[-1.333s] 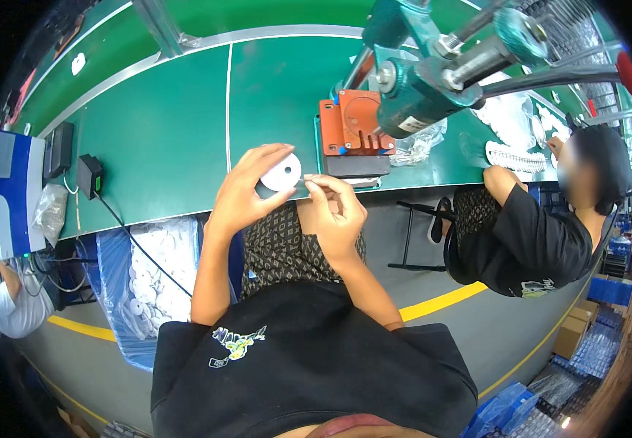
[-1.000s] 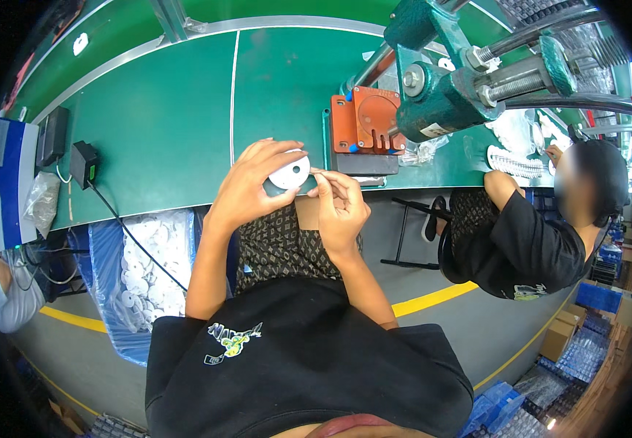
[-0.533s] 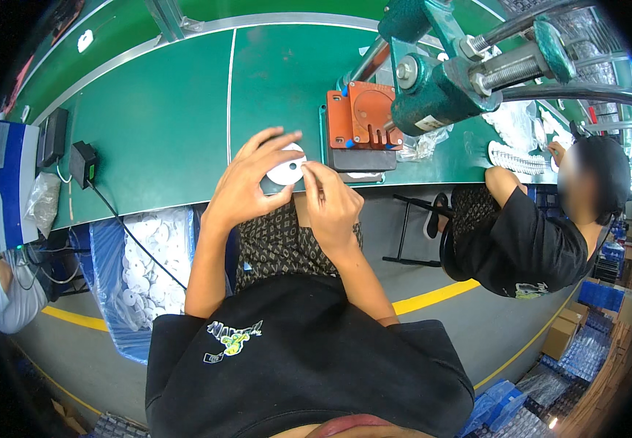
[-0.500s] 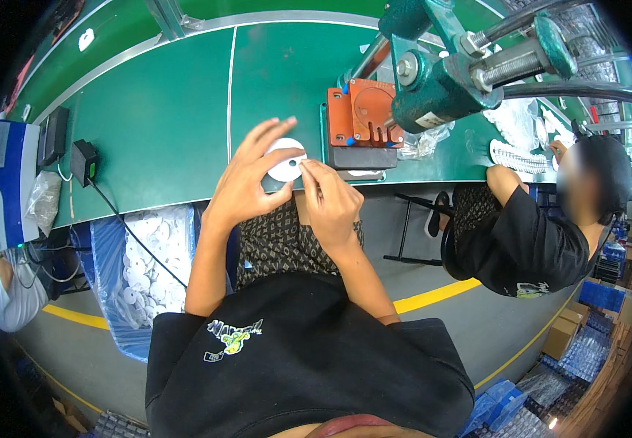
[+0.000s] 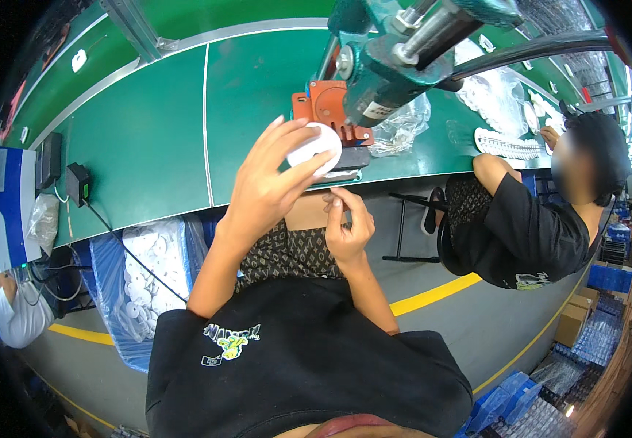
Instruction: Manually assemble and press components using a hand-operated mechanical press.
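A flat white disc [image 5: 330, 143] is gripped by its edges in my left hand [image 5: 263, 175], with the fingers spread around it. It is held up just in front of an orange fixture [image 5: 328, 102] under a green press [image 5: 376, 84]. My right hand [image 5: 350, 228] is apart from the disc, lower down by the table's front edge. Its thumb and fingers are bent together; whatever they may hold is too small to name.
A clear bag of small parts [image 5: 402, 133] lies right of the press. White discs fill a blue-lined bin [image 5: 115, 292] at lower left. A black cable [image 5: 128, 244] hangs down over it. A co-worker [image 5: 535, 219] sits at the right beside a row of white parts [image 5: 507, 144].
My left hand has carried the disc up and right, toward the fixture. The right hand has let go of the disc and dropped below it. The view has shifted, so the press appears further left.
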The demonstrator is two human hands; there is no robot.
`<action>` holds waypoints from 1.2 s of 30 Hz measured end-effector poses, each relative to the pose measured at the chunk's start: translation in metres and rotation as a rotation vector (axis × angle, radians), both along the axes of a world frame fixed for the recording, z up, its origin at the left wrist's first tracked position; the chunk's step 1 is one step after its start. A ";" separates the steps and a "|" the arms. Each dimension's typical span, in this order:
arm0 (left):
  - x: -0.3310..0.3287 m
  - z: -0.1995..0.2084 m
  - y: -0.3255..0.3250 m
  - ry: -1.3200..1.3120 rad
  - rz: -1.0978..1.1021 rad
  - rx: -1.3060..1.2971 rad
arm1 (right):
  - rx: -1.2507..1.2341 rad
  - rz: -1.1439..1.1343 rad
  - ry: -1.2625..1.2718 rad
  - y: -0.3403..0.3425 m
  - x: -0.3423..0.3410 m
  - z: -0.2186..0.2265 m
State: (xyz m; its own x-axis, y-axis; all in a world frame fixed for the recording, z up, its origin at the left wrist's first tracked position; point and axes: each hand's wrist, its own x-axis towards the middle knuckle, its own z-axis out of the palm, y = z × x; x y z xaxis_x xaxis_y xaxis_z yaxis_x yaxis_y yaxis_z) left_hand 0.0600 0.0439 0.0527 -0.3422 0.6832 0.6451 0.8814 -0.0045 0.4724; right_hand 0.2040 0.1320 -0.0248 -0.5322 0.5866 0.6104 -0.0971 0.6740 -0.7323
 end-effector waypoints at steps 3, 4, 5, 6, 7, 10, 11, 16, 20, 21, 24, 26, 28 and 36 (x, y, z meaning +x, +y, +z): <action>-0.013 0.000 0.033 0.089 -0.032 -0.017 | 0.035 -0.009 0.102 0.009 -0.001 0.007; -0.012 0.002 0.039 0.057 -0.007 -0.047 | 0.069 -0.003 0.187 0.016 -0.002 0.013; -0.011 0.006 0.047 0.021 0.002 -0.078 | 0.104 -0.012 0.266 0.026 0.000 0.021; -0.015 0.009 0.046 0.047 0.001 -0.159 | 0.149 -0.059 0.377 0.039 -0.008 0.039; -0.017 0.010 0.050 0.056 -0.014 -0.153 | 0.201 -0.121 0.482 0.057 -0.018 0.068; -0.020 0.002 0.048 0.058 -0.009 -0.102 | 0.250 -0.181 0.684 0.093 -0.046 0.169; -0.018 -0.001 0.047 0.072 -0.007 -0.099 | 0.377 -0.178 0.760 0.102 -0.059 0.199; -0.010 -0.002 0.061 0.099 -0.017 -0.094 | 0.374 -0.038 0.624 0.132 -0.067 0.313; -0.030 0.004 0.063 0.090 0.010 -0.113 | 0.316 0.052 0.493 0.112 -0.046 0.318; -0.031 0.005 0.062 0.095 -0.001 -0.117 | 0.339 0.045 0.491 0.118 -0.039 0.314; -0.031 -0.002 0.057 0.050 -0.003 -0.113 | 0.299 -0.002 0.547 0.111 -0.017 0.287; -0.033 -0.004 0.056 -0.005 0.000 -0.094 | 0.138 0.272 0.670 0.088 0.029 0.242; -0.032 0.001 0.059 0.034 -0.042 -0.138 | 0.150 0.270 0.803 0.061 0.058 0.183; -0.043 -0.006 0.062 -0.046 -0.100 -0.136 | 0.190 0.067 0.839 0.038 0.045 0.140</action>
State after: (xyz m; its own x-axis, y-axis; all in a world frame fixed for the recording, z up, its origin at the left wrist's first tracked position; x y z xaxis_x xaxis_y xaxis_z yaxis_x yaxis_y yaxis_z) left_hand 0.0173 0.1063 0.0464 -0.2950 0.7952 0.5298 0.8571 -0.0249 0.5146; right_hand 0.2489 0.1696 0.1153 0.1091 0.4184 0.9017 -0.5995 0.7513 -0.2760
